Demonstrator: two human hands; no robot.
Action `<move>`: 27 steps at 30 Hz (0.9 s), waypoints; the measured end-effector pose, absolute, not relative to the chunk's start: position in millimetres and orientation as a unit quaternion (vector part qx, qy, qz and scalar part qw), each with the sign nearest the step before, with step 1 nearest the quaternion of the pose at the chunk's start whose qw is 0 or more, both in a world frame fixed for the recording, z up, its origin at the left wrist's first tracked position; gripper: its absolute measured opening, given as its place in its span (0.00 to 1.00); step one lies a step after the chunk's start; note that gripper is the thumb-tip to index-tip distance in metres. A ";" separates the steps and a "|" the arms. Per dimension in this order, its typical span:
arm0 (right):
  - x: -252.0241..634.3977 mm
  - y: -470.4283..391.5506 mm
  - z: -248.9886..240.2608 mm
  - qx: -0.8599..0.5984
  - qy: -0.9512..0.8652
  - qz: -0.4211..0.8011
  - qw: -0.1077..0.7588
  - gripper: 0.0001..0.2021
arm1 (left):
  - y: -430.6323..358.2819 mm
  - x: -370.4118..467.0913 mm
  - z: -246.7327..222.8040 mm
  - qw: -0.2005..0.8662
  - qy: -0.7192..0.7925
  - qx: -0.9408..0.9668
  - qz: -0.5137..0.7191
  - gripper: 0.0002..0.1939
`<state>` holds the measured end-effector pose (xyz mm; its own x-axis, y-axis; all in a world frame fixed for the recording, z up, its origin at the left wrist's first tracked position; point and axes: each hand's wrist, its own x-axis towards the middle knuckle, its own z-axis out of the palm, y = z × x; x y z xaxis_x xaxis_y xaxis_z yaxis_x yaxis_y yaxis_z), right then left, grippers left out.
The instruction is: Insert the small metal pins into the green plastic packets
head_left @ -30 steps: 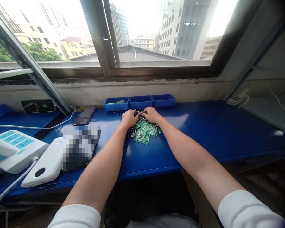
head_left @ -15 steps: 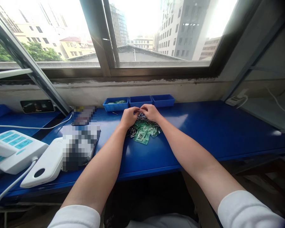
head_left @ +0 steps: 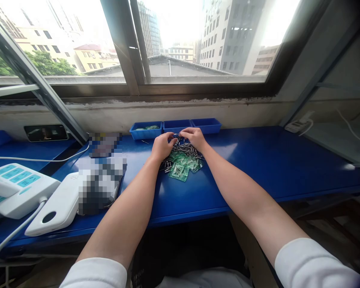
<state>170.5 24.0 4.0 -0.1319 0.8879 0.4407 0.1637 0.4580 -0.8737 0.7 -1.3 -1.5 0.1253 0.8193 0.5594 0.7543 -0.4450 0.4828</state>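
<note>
My left hand (head_left: 163, 145) is closed in a pinch above the back of a pile of small metal pins (head_left: 189, 149). Opposite it, my right hand (head_left: 195, 138) pinches too, and a short, thin metal pin (head_left: 177, 135) spans the fingertips of both. Whether it is a screw or a rivet is too small to tell. Small green-tinted plastic bags (head_left: 180, 170) with light, slim pieces inside lie on the near side of the pile. Just behind my hands stand blue bins: the left bin (head_left: 146, 135) has bags in it, and the middle bin (head_left: 175, 125) is partly covered by my fingers.
A third blue bin (head_left: 208, 127) adjoins on the right. One loose pin (head_left: 145, 141) lies left of the pile on the blue table (head_left: 258, 168). At left are a white power bank (head_left: 55, 206), a power strip (head_left: 16, 188), blurred items and a propped phone (head_left: 46, 133).
My hands have drawn slightly apart, the right one shifting a little right and up. The pin between them now shows more clearly, and more of the pile is visible.
</note>
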 end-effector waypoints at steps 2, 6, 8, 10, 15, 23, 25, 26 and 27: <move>174.0 26.5 4.3 -0.443 -0.666 0.270 0.536 0.10 | 1.0 -1.0 -3.0 0.015 0.538 0.741 0.402 0.17; 183.1 28.9 5.9 -0.550 -0.690 0.107 0.459 0.19 | 4.0 -4.4 -5.0 -0.008 0.567 0.728 0.385 0.14; 187.3 29.2 6.6 -0.590 -0.699 0.057 0.400 0.23 | 4.5 -5.1 -5.7 -0.007 0.577 0.725 0.376 0.14; 190.5 29.4 7.1 -0.621 -0.703 0.033 0.345 0.27 | 4.8 -5.4 -6.3 -0.001 0.583 0.725 0.366 0.14; 194.4 30.9 6.8 -0.658 -0.703 0.029 0.269 0.35 | 6.2 -5.5 -8.5 0.007 0.589 0.730 0.347 0.14; 192.7 34.7 -0.1 -0.654 -0.707 0.025 0.267 0.36 | 5.4 -4.2 -7.9 0.006 0.603 0.735 0.310 0.14; 189.3 32.9 -0.6 -0.629 -0.715 0.006 0.304 0.32 | 4.7 -3.7 -7.1 0.008 0.605 0.737 0.302 0.15; 186.9 31.4 -0.3 -0.609 -0.725 -0.001 0.321 0.29 | 4.4 -3.4 -7.0 0.009 0.606 0.738 0.295 0.15; 184.0 29.5 0.3 -0.586 -0.739 -0.002 0.331 0.25 | 4.3 -3.2 -7.0 0.010 0.607 0.740 0.288 0.16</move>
